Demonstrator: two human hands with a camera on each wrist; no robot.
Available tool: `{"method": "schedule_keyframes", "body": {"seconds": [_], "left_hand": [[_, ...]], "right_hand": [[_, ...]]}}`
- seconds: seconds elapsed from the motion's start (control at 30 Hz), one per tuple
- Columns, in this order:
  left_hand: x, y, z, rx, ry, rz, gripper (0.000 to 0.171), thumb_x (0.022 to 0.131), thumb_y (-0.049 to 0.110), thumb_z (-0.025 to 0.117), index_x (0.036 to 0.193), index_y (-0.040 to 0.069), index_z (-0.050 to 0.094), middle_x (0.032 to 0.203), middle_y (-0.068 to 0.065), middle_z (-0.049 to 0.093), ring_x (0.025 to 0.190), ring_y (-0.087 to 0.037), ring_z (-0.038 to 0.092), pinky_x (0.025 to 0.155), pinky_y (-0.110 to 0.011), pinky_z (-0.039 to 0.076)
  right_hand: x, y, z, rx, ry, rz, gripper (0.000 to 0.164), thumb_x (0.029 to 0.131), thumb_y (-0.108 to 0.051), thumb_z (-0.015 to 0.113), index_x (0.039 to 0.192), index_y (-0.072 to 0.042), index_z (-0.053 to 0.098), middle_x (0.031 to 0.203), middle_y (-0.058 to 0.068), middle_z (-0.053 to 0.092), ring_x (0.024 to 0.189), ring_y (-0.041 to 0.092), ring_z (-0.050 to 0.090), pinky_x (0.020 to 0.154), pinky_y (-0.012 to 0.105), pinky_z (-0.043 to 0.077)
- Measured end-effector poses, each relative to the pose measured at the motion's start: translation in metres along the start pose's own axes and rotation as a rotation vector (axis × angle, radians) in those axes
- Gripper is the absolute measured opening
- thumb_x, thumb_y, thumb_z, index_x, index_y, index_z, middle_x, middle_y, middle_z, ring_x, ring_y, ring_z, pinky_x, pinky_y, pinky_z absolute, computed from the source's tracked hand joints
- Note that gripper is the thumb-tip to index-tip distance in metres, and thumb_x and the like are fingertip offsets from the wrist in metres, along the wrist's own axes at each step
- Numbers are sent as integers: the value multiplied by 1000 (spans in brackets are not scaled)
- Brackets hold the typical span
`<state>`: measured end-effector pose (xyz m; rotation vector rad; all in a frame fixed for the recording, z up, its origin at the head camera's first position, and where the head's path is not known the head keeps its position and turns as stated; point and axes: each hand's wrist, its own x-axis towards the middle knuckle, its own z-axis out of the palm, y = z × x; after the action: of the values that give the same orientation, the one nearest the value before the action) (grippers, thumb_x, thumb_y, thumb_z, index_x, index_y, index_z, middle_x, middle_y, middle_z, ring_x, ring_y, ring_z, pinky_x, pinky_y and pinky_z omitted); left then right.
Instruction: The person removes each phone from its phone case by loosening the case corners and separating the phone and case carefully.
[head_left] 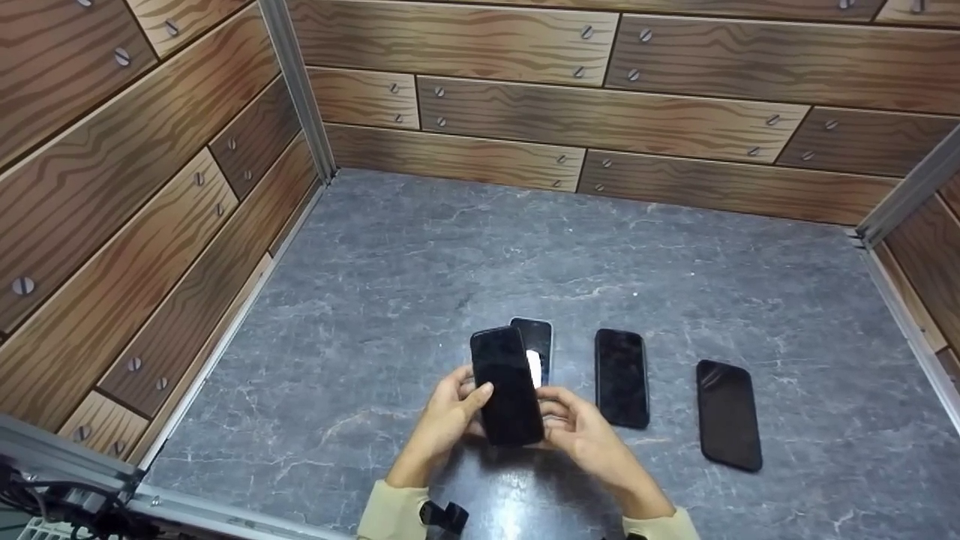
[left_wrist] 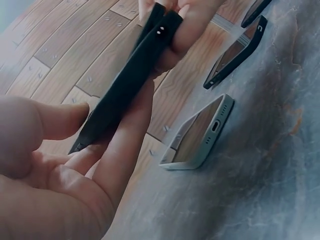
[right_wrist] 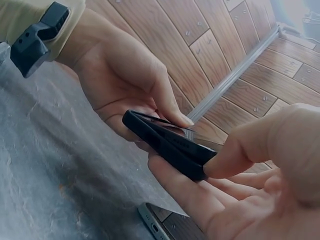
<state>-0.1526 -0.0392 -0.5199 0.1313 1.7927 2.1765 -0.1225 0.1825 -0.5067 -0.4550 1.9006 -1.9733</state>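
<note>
Here's the black phone (head_left: 506, 386), held up above the worktop (head_left: 375, 300) close to its near edge, screen facing up, right between the two grips. The left grip (head_left: 448, 415) pinches it, thumb over the screen's left side, fingers tucked beneath. Across from it, the right grip (head_left: 581, 433) pinches the lower right end between thumb and fingers. And look along that edge: two dark layers at a slight angle, parted at one end! Just beyond, partly covered in the head view, a pale-edged phone (head_left: 540, 336) lies on the worktop. Over toward the right edge, a black-edged phone (head_left: 622, 379), then a dark phone (head_left: 729, 416) nearer that edge, screens up.
</note>
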Motion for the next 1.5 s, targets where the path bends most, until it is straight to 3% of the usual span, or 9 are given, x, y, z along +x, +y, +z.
{"method": "schedule_keyframes", "body": {"seconds": [0.1, 0.37, 0.63, 0.87, 1.17, 1.37, 1.5], "left_hand": [[-1, -2, 0, -35, 7, -12, 36, 98, 11, 59, 129, -6, 49, 103, -17, 71, 78, -25, 72, 62, -39, 61], [-1, -6, 5, 3, 71, 22, 31, 95, 10, 64, 120, -5, 53, 98, -15, 72, 72, -19, 70, 52, -27, 56], [-2, -7, 12, 17, 108, 27, 32, 93, 10, 67, 117, -5, 54, 93, -11, 71, 72, -19, 70, 55, -34, 59], [-2, -7, 14, 5, 123, 26, 30, 91, 7, 68, 114, -5, 52, 94, -15, 72, 75, -24, 72, 62, -40, 61], [0, -11, 18, 0, 154, 36, 33, 89, 6, 69, 114, -6, 52, 98, -16, 73, 79, -20, 72, 67, -37, 62], [0, -13, 19, 18, 187, 45, 32, 87, 6, 72, 110, -5, 53, 94, -13, 73, 76, -18, 71, 66, -35, 61], [2, -12, 20, 67, 226, 52, 34, 84, 7, 76, 108, -4, 54, 91, -12, 73, 75, -15, 68, 65, -30, 59]], "right_hand": [[0, 2, 0, -52, 34, -11, 54, 84, 16, 46, 137, 21, 34, 120, 32, 59, 101, 16, 68, 89, 31, 58], [0, 2, 7, -209, 155, 6, 52, 87, 13, 47, 138, 14, 42, 121, 29, 59, 102, 23, 66, 81, 27, 59], [1, 3, 13, -388, 267, -65, 71, 81, 19, 44, 148, -3, 40, 114, 22, 61, 72, 12, 61, 59, 19, 49], [0, 1, 17, -524, 329, -117, 73, 80, 18, 46, 148, -9, 45, 107, 17, 63, 69, 12, 59, 57, 18, 49], [-2, -2, 18, -556, 355, -136, 68, 82, 16, 47, 146, -10, 49, 103, 14, 66, 70, 9, 59, 53, 19, 46], [-3, -2, 18, -533, 371, -125, 60, 87, 13, 50, 144, -5, 49, 107, 14, 68, 88, 17, 64, 72, 22, 56], [-1, 0, 18, -481, 388, -101, 44, 91, 5, 57, 135, 2, 56, 110, 17, 68, 94, 21, 67, 79, 23, 58]]}}
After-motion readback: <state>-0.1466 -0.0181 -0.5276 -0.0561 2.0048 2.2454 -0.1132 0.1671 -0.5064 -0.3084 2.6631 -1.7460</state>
